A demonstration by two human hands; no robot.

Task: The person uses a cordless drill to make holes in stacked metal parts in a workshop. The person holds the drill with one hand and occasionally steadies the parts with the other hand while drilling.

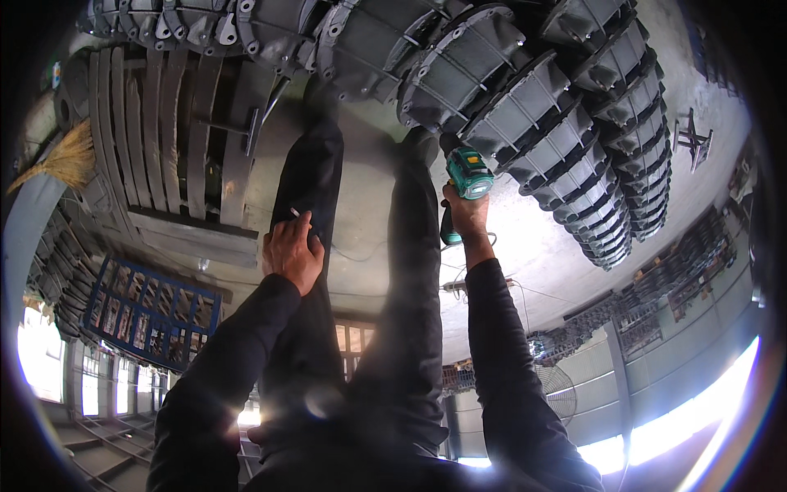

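Note:
My right hand (469,215) is wrapped round the grip of a green and black cordless power drill (470,172). The front of the tool points away from me, close to a row of stacked grey metal housings (525,98); I cannot make out whether it touches one. Over my left thigh, my left hand (293,252) is partly closed, and a small white cigarette (295,211) sticks out between its fingers. More ribbed housings (459,61) with bolt holes along their flanges stand on the floor at the far side, in front of my feet.
A slatted wooden pallet (156,131) lies to the left, with a T-shaped metal bar (252,131) beside it. A straw broom (70,156) and a blue metal crate (152,312) are further left. On the right stand a small metal stand (693,141) and a round fan (557,394).

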